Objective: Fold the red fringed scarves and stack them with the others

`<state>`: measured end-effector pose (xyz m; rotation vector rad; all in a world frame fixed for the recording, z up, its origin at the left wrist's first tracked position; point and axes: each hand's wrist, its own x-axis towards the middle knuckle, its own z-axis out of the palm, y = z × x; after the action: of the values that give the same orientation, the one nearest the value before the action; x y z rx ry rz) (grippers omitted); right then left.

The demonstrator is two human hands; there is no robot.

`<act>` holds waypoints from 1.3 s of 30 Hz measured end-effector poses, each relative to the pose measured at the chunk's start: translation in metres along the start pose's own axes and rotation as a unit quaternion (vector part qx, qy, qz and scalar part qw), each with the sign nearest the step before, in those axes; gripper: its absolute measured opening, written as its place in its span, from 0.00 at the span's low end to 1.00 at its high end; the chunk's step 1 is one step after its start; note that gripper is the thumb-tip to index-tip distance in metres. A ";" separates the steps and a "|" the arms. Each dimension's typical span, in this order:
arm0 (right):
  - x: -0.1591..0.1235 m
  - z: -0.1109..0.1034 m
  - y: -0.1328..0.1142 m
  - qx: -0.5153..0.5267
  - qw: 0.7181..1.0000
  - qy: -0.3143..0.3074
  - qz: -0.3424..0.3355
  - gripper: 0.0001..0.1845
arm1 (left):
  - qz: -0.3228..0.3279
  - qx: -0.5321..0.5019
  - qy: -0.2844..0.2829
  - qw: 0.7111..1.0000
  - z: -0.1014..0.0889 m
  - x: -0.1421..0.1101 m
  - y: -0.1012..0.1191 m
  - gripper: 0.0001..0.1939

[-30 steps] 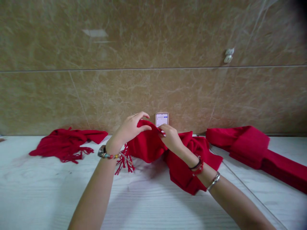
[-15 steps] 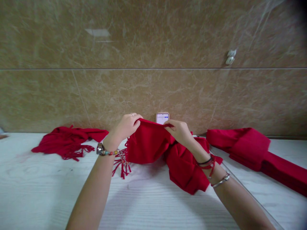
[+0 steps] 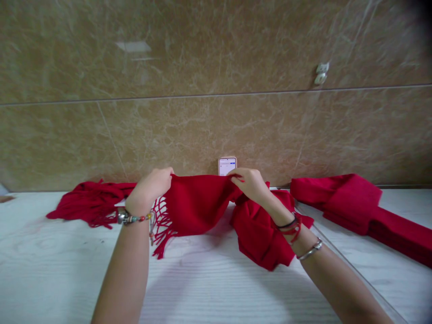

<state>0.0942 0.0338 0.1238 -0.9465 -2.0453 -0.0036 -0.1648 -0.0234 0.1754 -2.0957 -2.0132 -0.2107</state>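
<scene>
A red fringed scarf (image 3: 199,202) is stretched between my two hands above the white table (image 3: 209,288). My left hand (image 3: 151,186) is closed on its upper edge near the fringed end, and the tassels hang down beside my wrist. Further along the same edge, my right hand (image 3: 249,183) pinches the cloth between thumb and fingers. The rest of the scarf lies bunched on the table beneath my right forearm. Behind the raised edge, a phone (image 3: 227,165) with a lit screen leans against the wall, its lower part hidden.
Another red fringed cloth (image 3: 87,202) lies crumpled at the left by the wall. On the right rests a folded red cloth (image 3: 354,202) with a long strip running off the edge. A tiled brown wall (image 3: 202,126) bounds the back, with a small white fixture (image 3: 321,73) on it.
My left hand has moved left along with the fringed end, so the held edge is longer and more spread. My right hand keeps nearly the same place.
</scene>
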 end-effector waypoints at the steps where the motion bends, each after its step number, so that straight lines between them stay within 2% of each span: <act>1: 0.000 -0.002 -0.002 0.019 1.000 -0.010 0.007 0.10 | 0.004 0.000 -0.051 0.999 0.005 0.002 0.002 0.14; 3: 0.000 -0.005 -0.005 0.043 0.999 -0.025 0.020 0.09 | 0.019 -0.011 -0.136 0.991 0.012 0.005 0.013 0.13; 5: -0.001 -0.007 -0.007 0.053 0.998 -0.040 0.023 0.08 | 0.057 -0.047 -0.166 0.983 0.017 0.004 0.032 0.22; 8: -0.002 -0.007 -0.011 0.066 0.996 -0.061 0.014 0.07 | 0.159 -0.152 -0.098 0.971 0.022 0.001 0.062 0.28; 10: -0.002 -0.007 -0.015 0.072 0.995 -0.065 0.009 0.07 | 0.207 -0.213 -0.074 0.952 0.025 0.001 0.075 0.25; 12: -0.003 -0.009 -0.018 0.073 0.996 -0.059 0.008 0.06 | 0.229 -0.267 -0.075 0.933 0.026 0.004 0.081 0.19; 16: -0.003 -0.016 -0.021 0.064 0.997 -0.040 0.007 0.05 | 0.228 -0.340 -0.074 0.910 0.023 0.009 0.075 0.07; 21: -0.004 -0.015 -0.019 0.038 0.998 -0.050 -0.013 0.06 | 0.213 -0.405 -0.010 0.889 0.015 0.010 0.069 0.07; 24: -0.004 -0.004 -0.011 -0.014 0.998 -0.062 0.000 0.09 | 0.194 -0.426 0.069 0.881 0.010 0.008 0.064 0.07; 27: -0.004 0.007 -0.001 -0.065 0.996 -0.054 0.037 0.09 | 0.179 -0.420 0.125 0.881 0.000 0.004 0.052 0.07; 30: -0.003 0.011 0.003 -0.040 0.997 -0.055 0.037 0.06 | 0.166 -0.411 0.135 0.886 -0.009 -0.001 0.039 0.07; 33: -0.005 0.013 -0.007 0.037 0.996 -0.084 0.011 0.04 | 0.148 -0.376 0.146 0.903 -0.014 -0.005 0.033 0.06; 37: -0.016 0.027 -0.029 0.081 0.986 -0.145 -0.010 0.16 | 0.151 -0.324 0.145 0.923 -0.014 -0.007 0.039 0.06; 39: -0.022 0.038 -0.037 0.071 0.984 -0.163 -0.021 0.16 | 0.158 -0.308 0.145 0.927 -0.014 -0.009 0.044 0.07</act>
<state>0.0513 0.0061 0.0962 -0.8564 -2.3295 0.2884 -0.1209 -0.0368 0.1839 -2.5052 -1.5250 -1.1446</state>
